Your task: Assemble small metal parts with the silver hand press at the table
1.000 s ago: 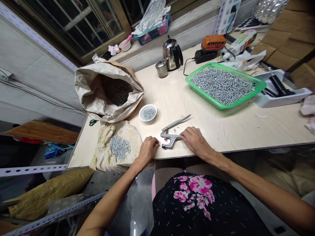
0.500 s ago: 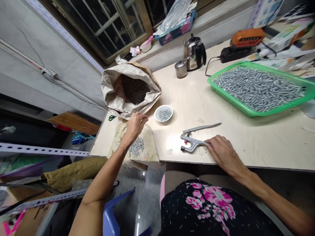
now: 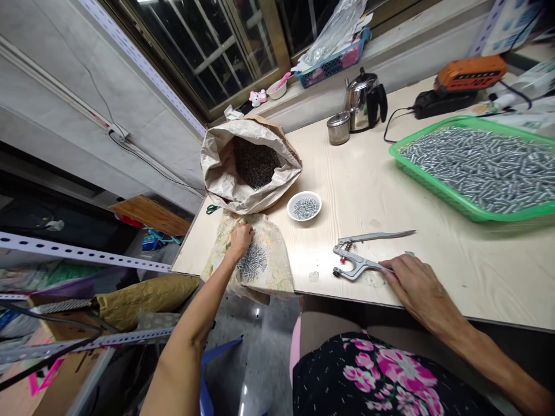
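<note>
My left hand (image 3: 241, 238) is closed over the patterned cloth (image 3: 277, 260), just behind a pile of small silvery metal pieces (image 3: 252, 263); what its fingers hold, if anything, is hidden. My right hand (image 3: 418, 286) rests at the table's front edge, its fingers round one handle of the grey hand pliers (image 3: 358, 267). The pliers lie with their handles spread and jaws pointing left. Right of the cloth stands a white bowl (image 3: 304, 207) with more silvery pieces in it.
An open paper sack (image 3: 217, 167) of dark small pieces stands behind the cloth, with green-handled scissors (image 3: 212, 209) beside it. A green basket (image 3: 474, 215) full of silvery pieces is at right. Behind are a steel kettle (image 3: 359, 104), a lidded tin (image 3: 339, 130) and an orange battery (image 3: 470, 74).
My left hand has moved from beside the white bowl down and left to the cloth. The view has shifted, while my right hand stays on the pliers' handle.
</note>
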`<state>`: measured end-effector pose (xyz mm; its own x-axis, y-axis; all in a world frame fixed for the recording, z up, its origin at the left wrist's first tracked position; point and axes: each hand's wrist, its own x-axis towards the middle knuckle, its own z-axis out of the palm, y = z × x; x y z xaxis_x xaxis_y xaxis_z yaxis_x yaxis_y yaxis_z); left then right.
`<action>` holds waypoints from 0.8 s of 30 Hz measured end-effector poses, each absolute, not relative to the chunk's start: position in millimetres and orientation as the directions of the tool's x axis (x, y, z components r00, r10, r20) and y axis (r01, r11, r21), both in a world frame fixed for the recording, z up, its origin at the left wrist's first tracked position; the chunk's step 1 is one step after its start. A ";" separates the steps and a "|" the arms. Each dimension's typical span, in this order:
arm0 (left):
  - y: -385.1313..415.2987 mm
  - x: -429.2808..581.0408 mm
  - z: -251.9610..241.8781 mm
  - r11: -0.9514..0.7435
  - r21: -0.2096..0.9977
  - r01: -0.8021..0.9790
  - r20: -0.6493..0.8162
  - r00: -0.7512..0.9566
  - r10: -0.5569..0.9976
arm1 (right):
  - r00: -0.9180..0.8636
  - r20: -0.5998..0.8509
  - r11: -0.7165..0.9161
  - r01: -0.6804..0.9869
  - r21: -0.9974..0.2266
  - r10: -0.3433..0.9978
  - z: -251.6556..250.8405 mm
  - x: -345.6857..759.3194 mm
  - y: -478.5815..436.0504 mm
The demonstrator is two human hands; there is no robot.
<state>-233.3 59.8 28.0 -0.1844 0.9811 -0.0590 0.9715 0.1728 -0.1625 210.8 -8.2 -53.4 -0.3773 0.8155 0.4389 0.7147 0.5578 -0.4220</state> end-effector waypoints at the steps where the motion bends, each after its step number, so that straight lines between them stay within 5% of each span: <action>1: 61.5 -234.8 25.4 0.172 -0.168 0.971 -0.064 -0.185 0.981 | -0.382 0.443 0.563 0.714 -0.416 0.811 -53.7 210.8 -8.0; 13: 59.9 -211.0 36.3 0.147 -0.146 0.978 -0.041 -0.154 0.987 | -0.419 0.436 0.584 0.719 -0.376 0.796 -51.7 208.1 -8.8; 19: 36.0 -133.9 34.7 -0.015 0.323 0.946 -0.047 0.032 0.998 | -0.427 0.410 0.553 0.790 -0.263 0.806 -38.7 203.8 -6.5; 24: 14.4 -72.7 18.7 -0.217 0.463 0.859 -0.007 0.249 0.969 | -0.413 0.401 0.535 0.803 -0.264 0.818 -34.2 203.0 -7.3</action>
